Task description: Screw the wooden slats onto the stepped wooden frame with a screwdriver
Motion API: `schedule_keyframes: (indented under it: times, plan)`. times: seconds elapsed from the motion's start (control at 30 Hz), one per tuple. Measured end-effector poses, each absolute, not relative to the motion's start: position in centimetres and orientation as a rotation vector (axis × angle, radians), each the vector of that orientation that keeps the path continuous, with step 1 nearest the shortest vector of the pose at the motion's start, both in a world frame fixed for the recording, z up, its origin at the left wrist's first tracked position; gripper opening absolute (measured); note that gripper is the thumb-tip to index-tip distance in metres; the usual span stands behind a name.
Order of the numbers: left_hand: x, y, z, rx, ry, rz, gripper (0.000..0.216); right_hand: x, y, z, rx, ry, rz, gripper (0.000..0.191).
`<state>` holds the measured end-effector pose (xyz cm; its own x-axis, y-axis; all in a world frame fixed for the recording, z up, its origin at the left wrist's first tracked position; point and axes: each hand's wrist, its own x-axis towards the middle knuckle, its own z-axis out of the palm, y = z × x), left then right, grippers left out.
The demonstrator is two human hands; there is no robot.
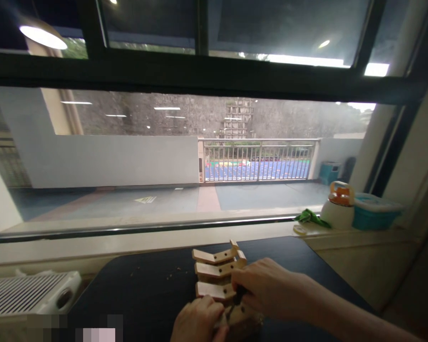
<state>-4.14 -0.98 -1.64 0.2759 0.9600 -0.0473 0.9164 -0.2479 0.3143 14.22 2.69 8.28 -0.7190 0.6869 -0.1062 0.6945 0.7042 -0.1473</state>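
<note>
Several bent, pale wooden pieces with dark round holes lie in a row on the dark table. My right hand is closed around a dark-handled tool at the near end of the row. A thin dark shaft seems to run down from it toward the nearest wooden piece. My left hand is closed low beside that shaft, its fingers bent against the nearest wood. What lies inside the left fingers is mostly hidden, and the tool's exact kind does not show.
Small crumbs dot the table left of the wood. On the window sill stand a white jug with an orange top, a teal tub and a green cloth. A white slatted unit is at the left.
</note>
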Motion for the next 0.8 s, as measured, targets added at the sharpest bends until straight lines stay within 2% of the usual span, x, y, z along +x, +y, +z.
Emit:
schedule_keyframes:
  times: [0.4,0.6,0.8]
  plan:
    - [-4.0,-1.7,-1.2,2.235,1.715,0.36,0.017,14.3,2.3,8.1,1.198,2.844,-0.126,0.021]
    - [-3.9,-1.7,-1.4,2.248,1.725,0.407,0.018,14.0,2.4,8.9,1.116,2.877,-0.239,0.025]
    - [-3.9,-1.9,-1.1,2.248,1.727,0.415,0.018,13.6,2.8,8.7,1.084,2.9,-0.258,0.02]
